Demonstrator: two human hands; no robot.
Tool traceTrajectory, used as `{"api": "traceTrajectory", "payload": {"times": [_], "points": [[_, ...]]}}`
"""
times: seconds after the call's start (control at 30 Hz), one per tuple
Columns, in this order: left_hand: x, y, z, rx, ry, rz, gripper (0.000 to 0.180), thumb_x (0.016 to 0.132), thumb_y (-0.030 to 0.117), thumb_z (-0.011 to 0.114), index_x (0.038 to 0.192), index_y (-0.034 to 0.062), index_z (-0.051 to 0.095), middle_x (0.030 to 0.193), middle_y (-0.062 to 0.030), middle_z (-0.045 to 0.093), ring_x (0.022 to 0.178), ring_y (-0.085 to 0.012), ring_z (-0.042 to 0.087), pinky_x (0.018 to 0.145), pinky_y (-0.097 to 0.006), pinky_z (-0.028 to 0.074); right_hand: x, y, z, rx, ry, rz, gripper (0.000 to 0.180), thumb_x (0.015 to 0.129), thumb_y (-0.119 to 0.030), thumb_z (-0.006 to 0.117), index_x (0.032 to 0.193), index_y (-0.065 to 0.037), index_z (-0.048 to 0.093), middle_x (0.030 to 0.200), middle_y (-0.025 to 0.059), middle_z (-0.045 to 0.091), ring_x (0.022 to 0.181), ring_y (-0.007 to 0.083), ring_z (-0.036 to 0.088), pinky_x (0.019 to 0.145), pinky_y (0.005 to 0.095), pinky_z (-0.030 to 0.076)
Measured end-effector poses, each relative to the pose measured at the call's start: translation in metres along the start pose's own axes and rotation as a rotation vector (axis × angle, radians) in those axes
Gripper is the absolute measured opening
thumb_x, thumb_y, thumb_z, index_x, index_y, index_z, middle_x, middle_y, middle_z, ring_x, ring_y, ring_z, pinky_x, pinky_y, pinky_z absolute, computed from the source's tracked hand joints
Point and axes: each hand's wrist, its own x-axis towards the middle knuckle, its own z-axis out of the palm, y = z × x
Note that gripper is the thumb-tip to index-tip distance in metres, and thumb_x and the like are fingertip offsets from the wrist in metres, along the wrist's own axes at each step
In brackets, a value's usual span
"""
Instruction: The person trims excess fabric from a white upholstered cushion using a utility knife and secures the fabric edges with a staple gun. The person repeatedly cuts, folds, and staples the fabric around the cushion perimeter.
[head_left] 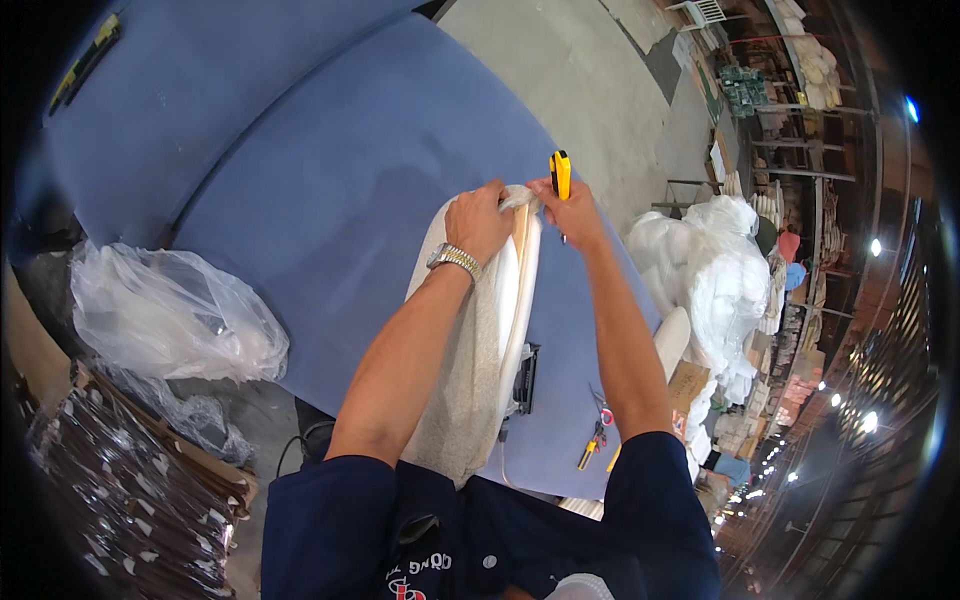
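Observation:
An upholstered pad (519, 290), with pale wood and white padding at its exposed side, stands tilted on edge on the blue-covered table. Beige fabric (455, 395) wraps its left face. At the far end my left hand (480, 222), closed, grips the fabric, a metal watch on its wrist. My right hand (574, 214) is closed round a yellow utility knife (561, 172), its yellow end pointing up. The thumb and fingertips of that hand also pinch the fabric's far corner. Whether the blade is out I cannot tell.
A black tool (526, 378), perhaps a stapler, lies right of the pad. Nearer are a yellow-handled screwdriver (590, 450) and red-handled pliers (605, 415). Clear plastic wrap (175, 315) bulges at the left; white wrapped bundles (705, 270) stand beyond the table's right edge.

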Motion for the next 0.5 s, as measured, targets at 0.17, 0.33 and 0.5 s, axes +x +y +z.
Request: {"api": "traceTrajectory", "payload": {"times": [0.17,0.33,0.5], "points": [[-0.003,-0.006,-0.020,-0.102,0.017,0.067,0.036,0.084,0.021,0.071,0.116,0.0044,0.073,0.107,-0.0177,0.077,0.098,-0.0344,0.075,0.092,-0.042,0.057,-0.018,0.015,0.042,0.534,0.135,0.015,0.027,0.102,-0.024,0.069,0.117,-0.002,0.075,0.086,0.0019,0.071,0.067,0.0100,0.062,0.058,0.0275,0.050],[-0.041,-0.015,-0.043,-0.406,0.069,0.127,0.046,0.088,0.015,0.069,0.132,0.0022,0.068,0.126,-0.0162,0.073,0.112,-0.0250,0.071,0.100,-0.036,0.053,-0.067,-0.015,0.103,0.866,0.289,-0.167,0.029,0.104,-0.021,0.065,0.121,0.001,0.074,0.104,0.0061,0.074,0.088,0.0120,0.067,0.077,0.0280,0.054],[-0.103,0.010,-0.067,-0.698,0.109,0.177,0.034,0.093,0.001,0.064,0.127,-0.0047,0.068,0.133,-0.0168,0.069,0.118,-0.0182,0.066,0.102,-0.031,0.051,-0.126,-0.042,0.127,0.950,0.417,-0.483,0.025,0.098,-0.012,0.071,0.120,-0.001,0.071,0.128,0.0128,0.071,0.092,0.0083,0.065,0.082,0.0251,0.052]]}}
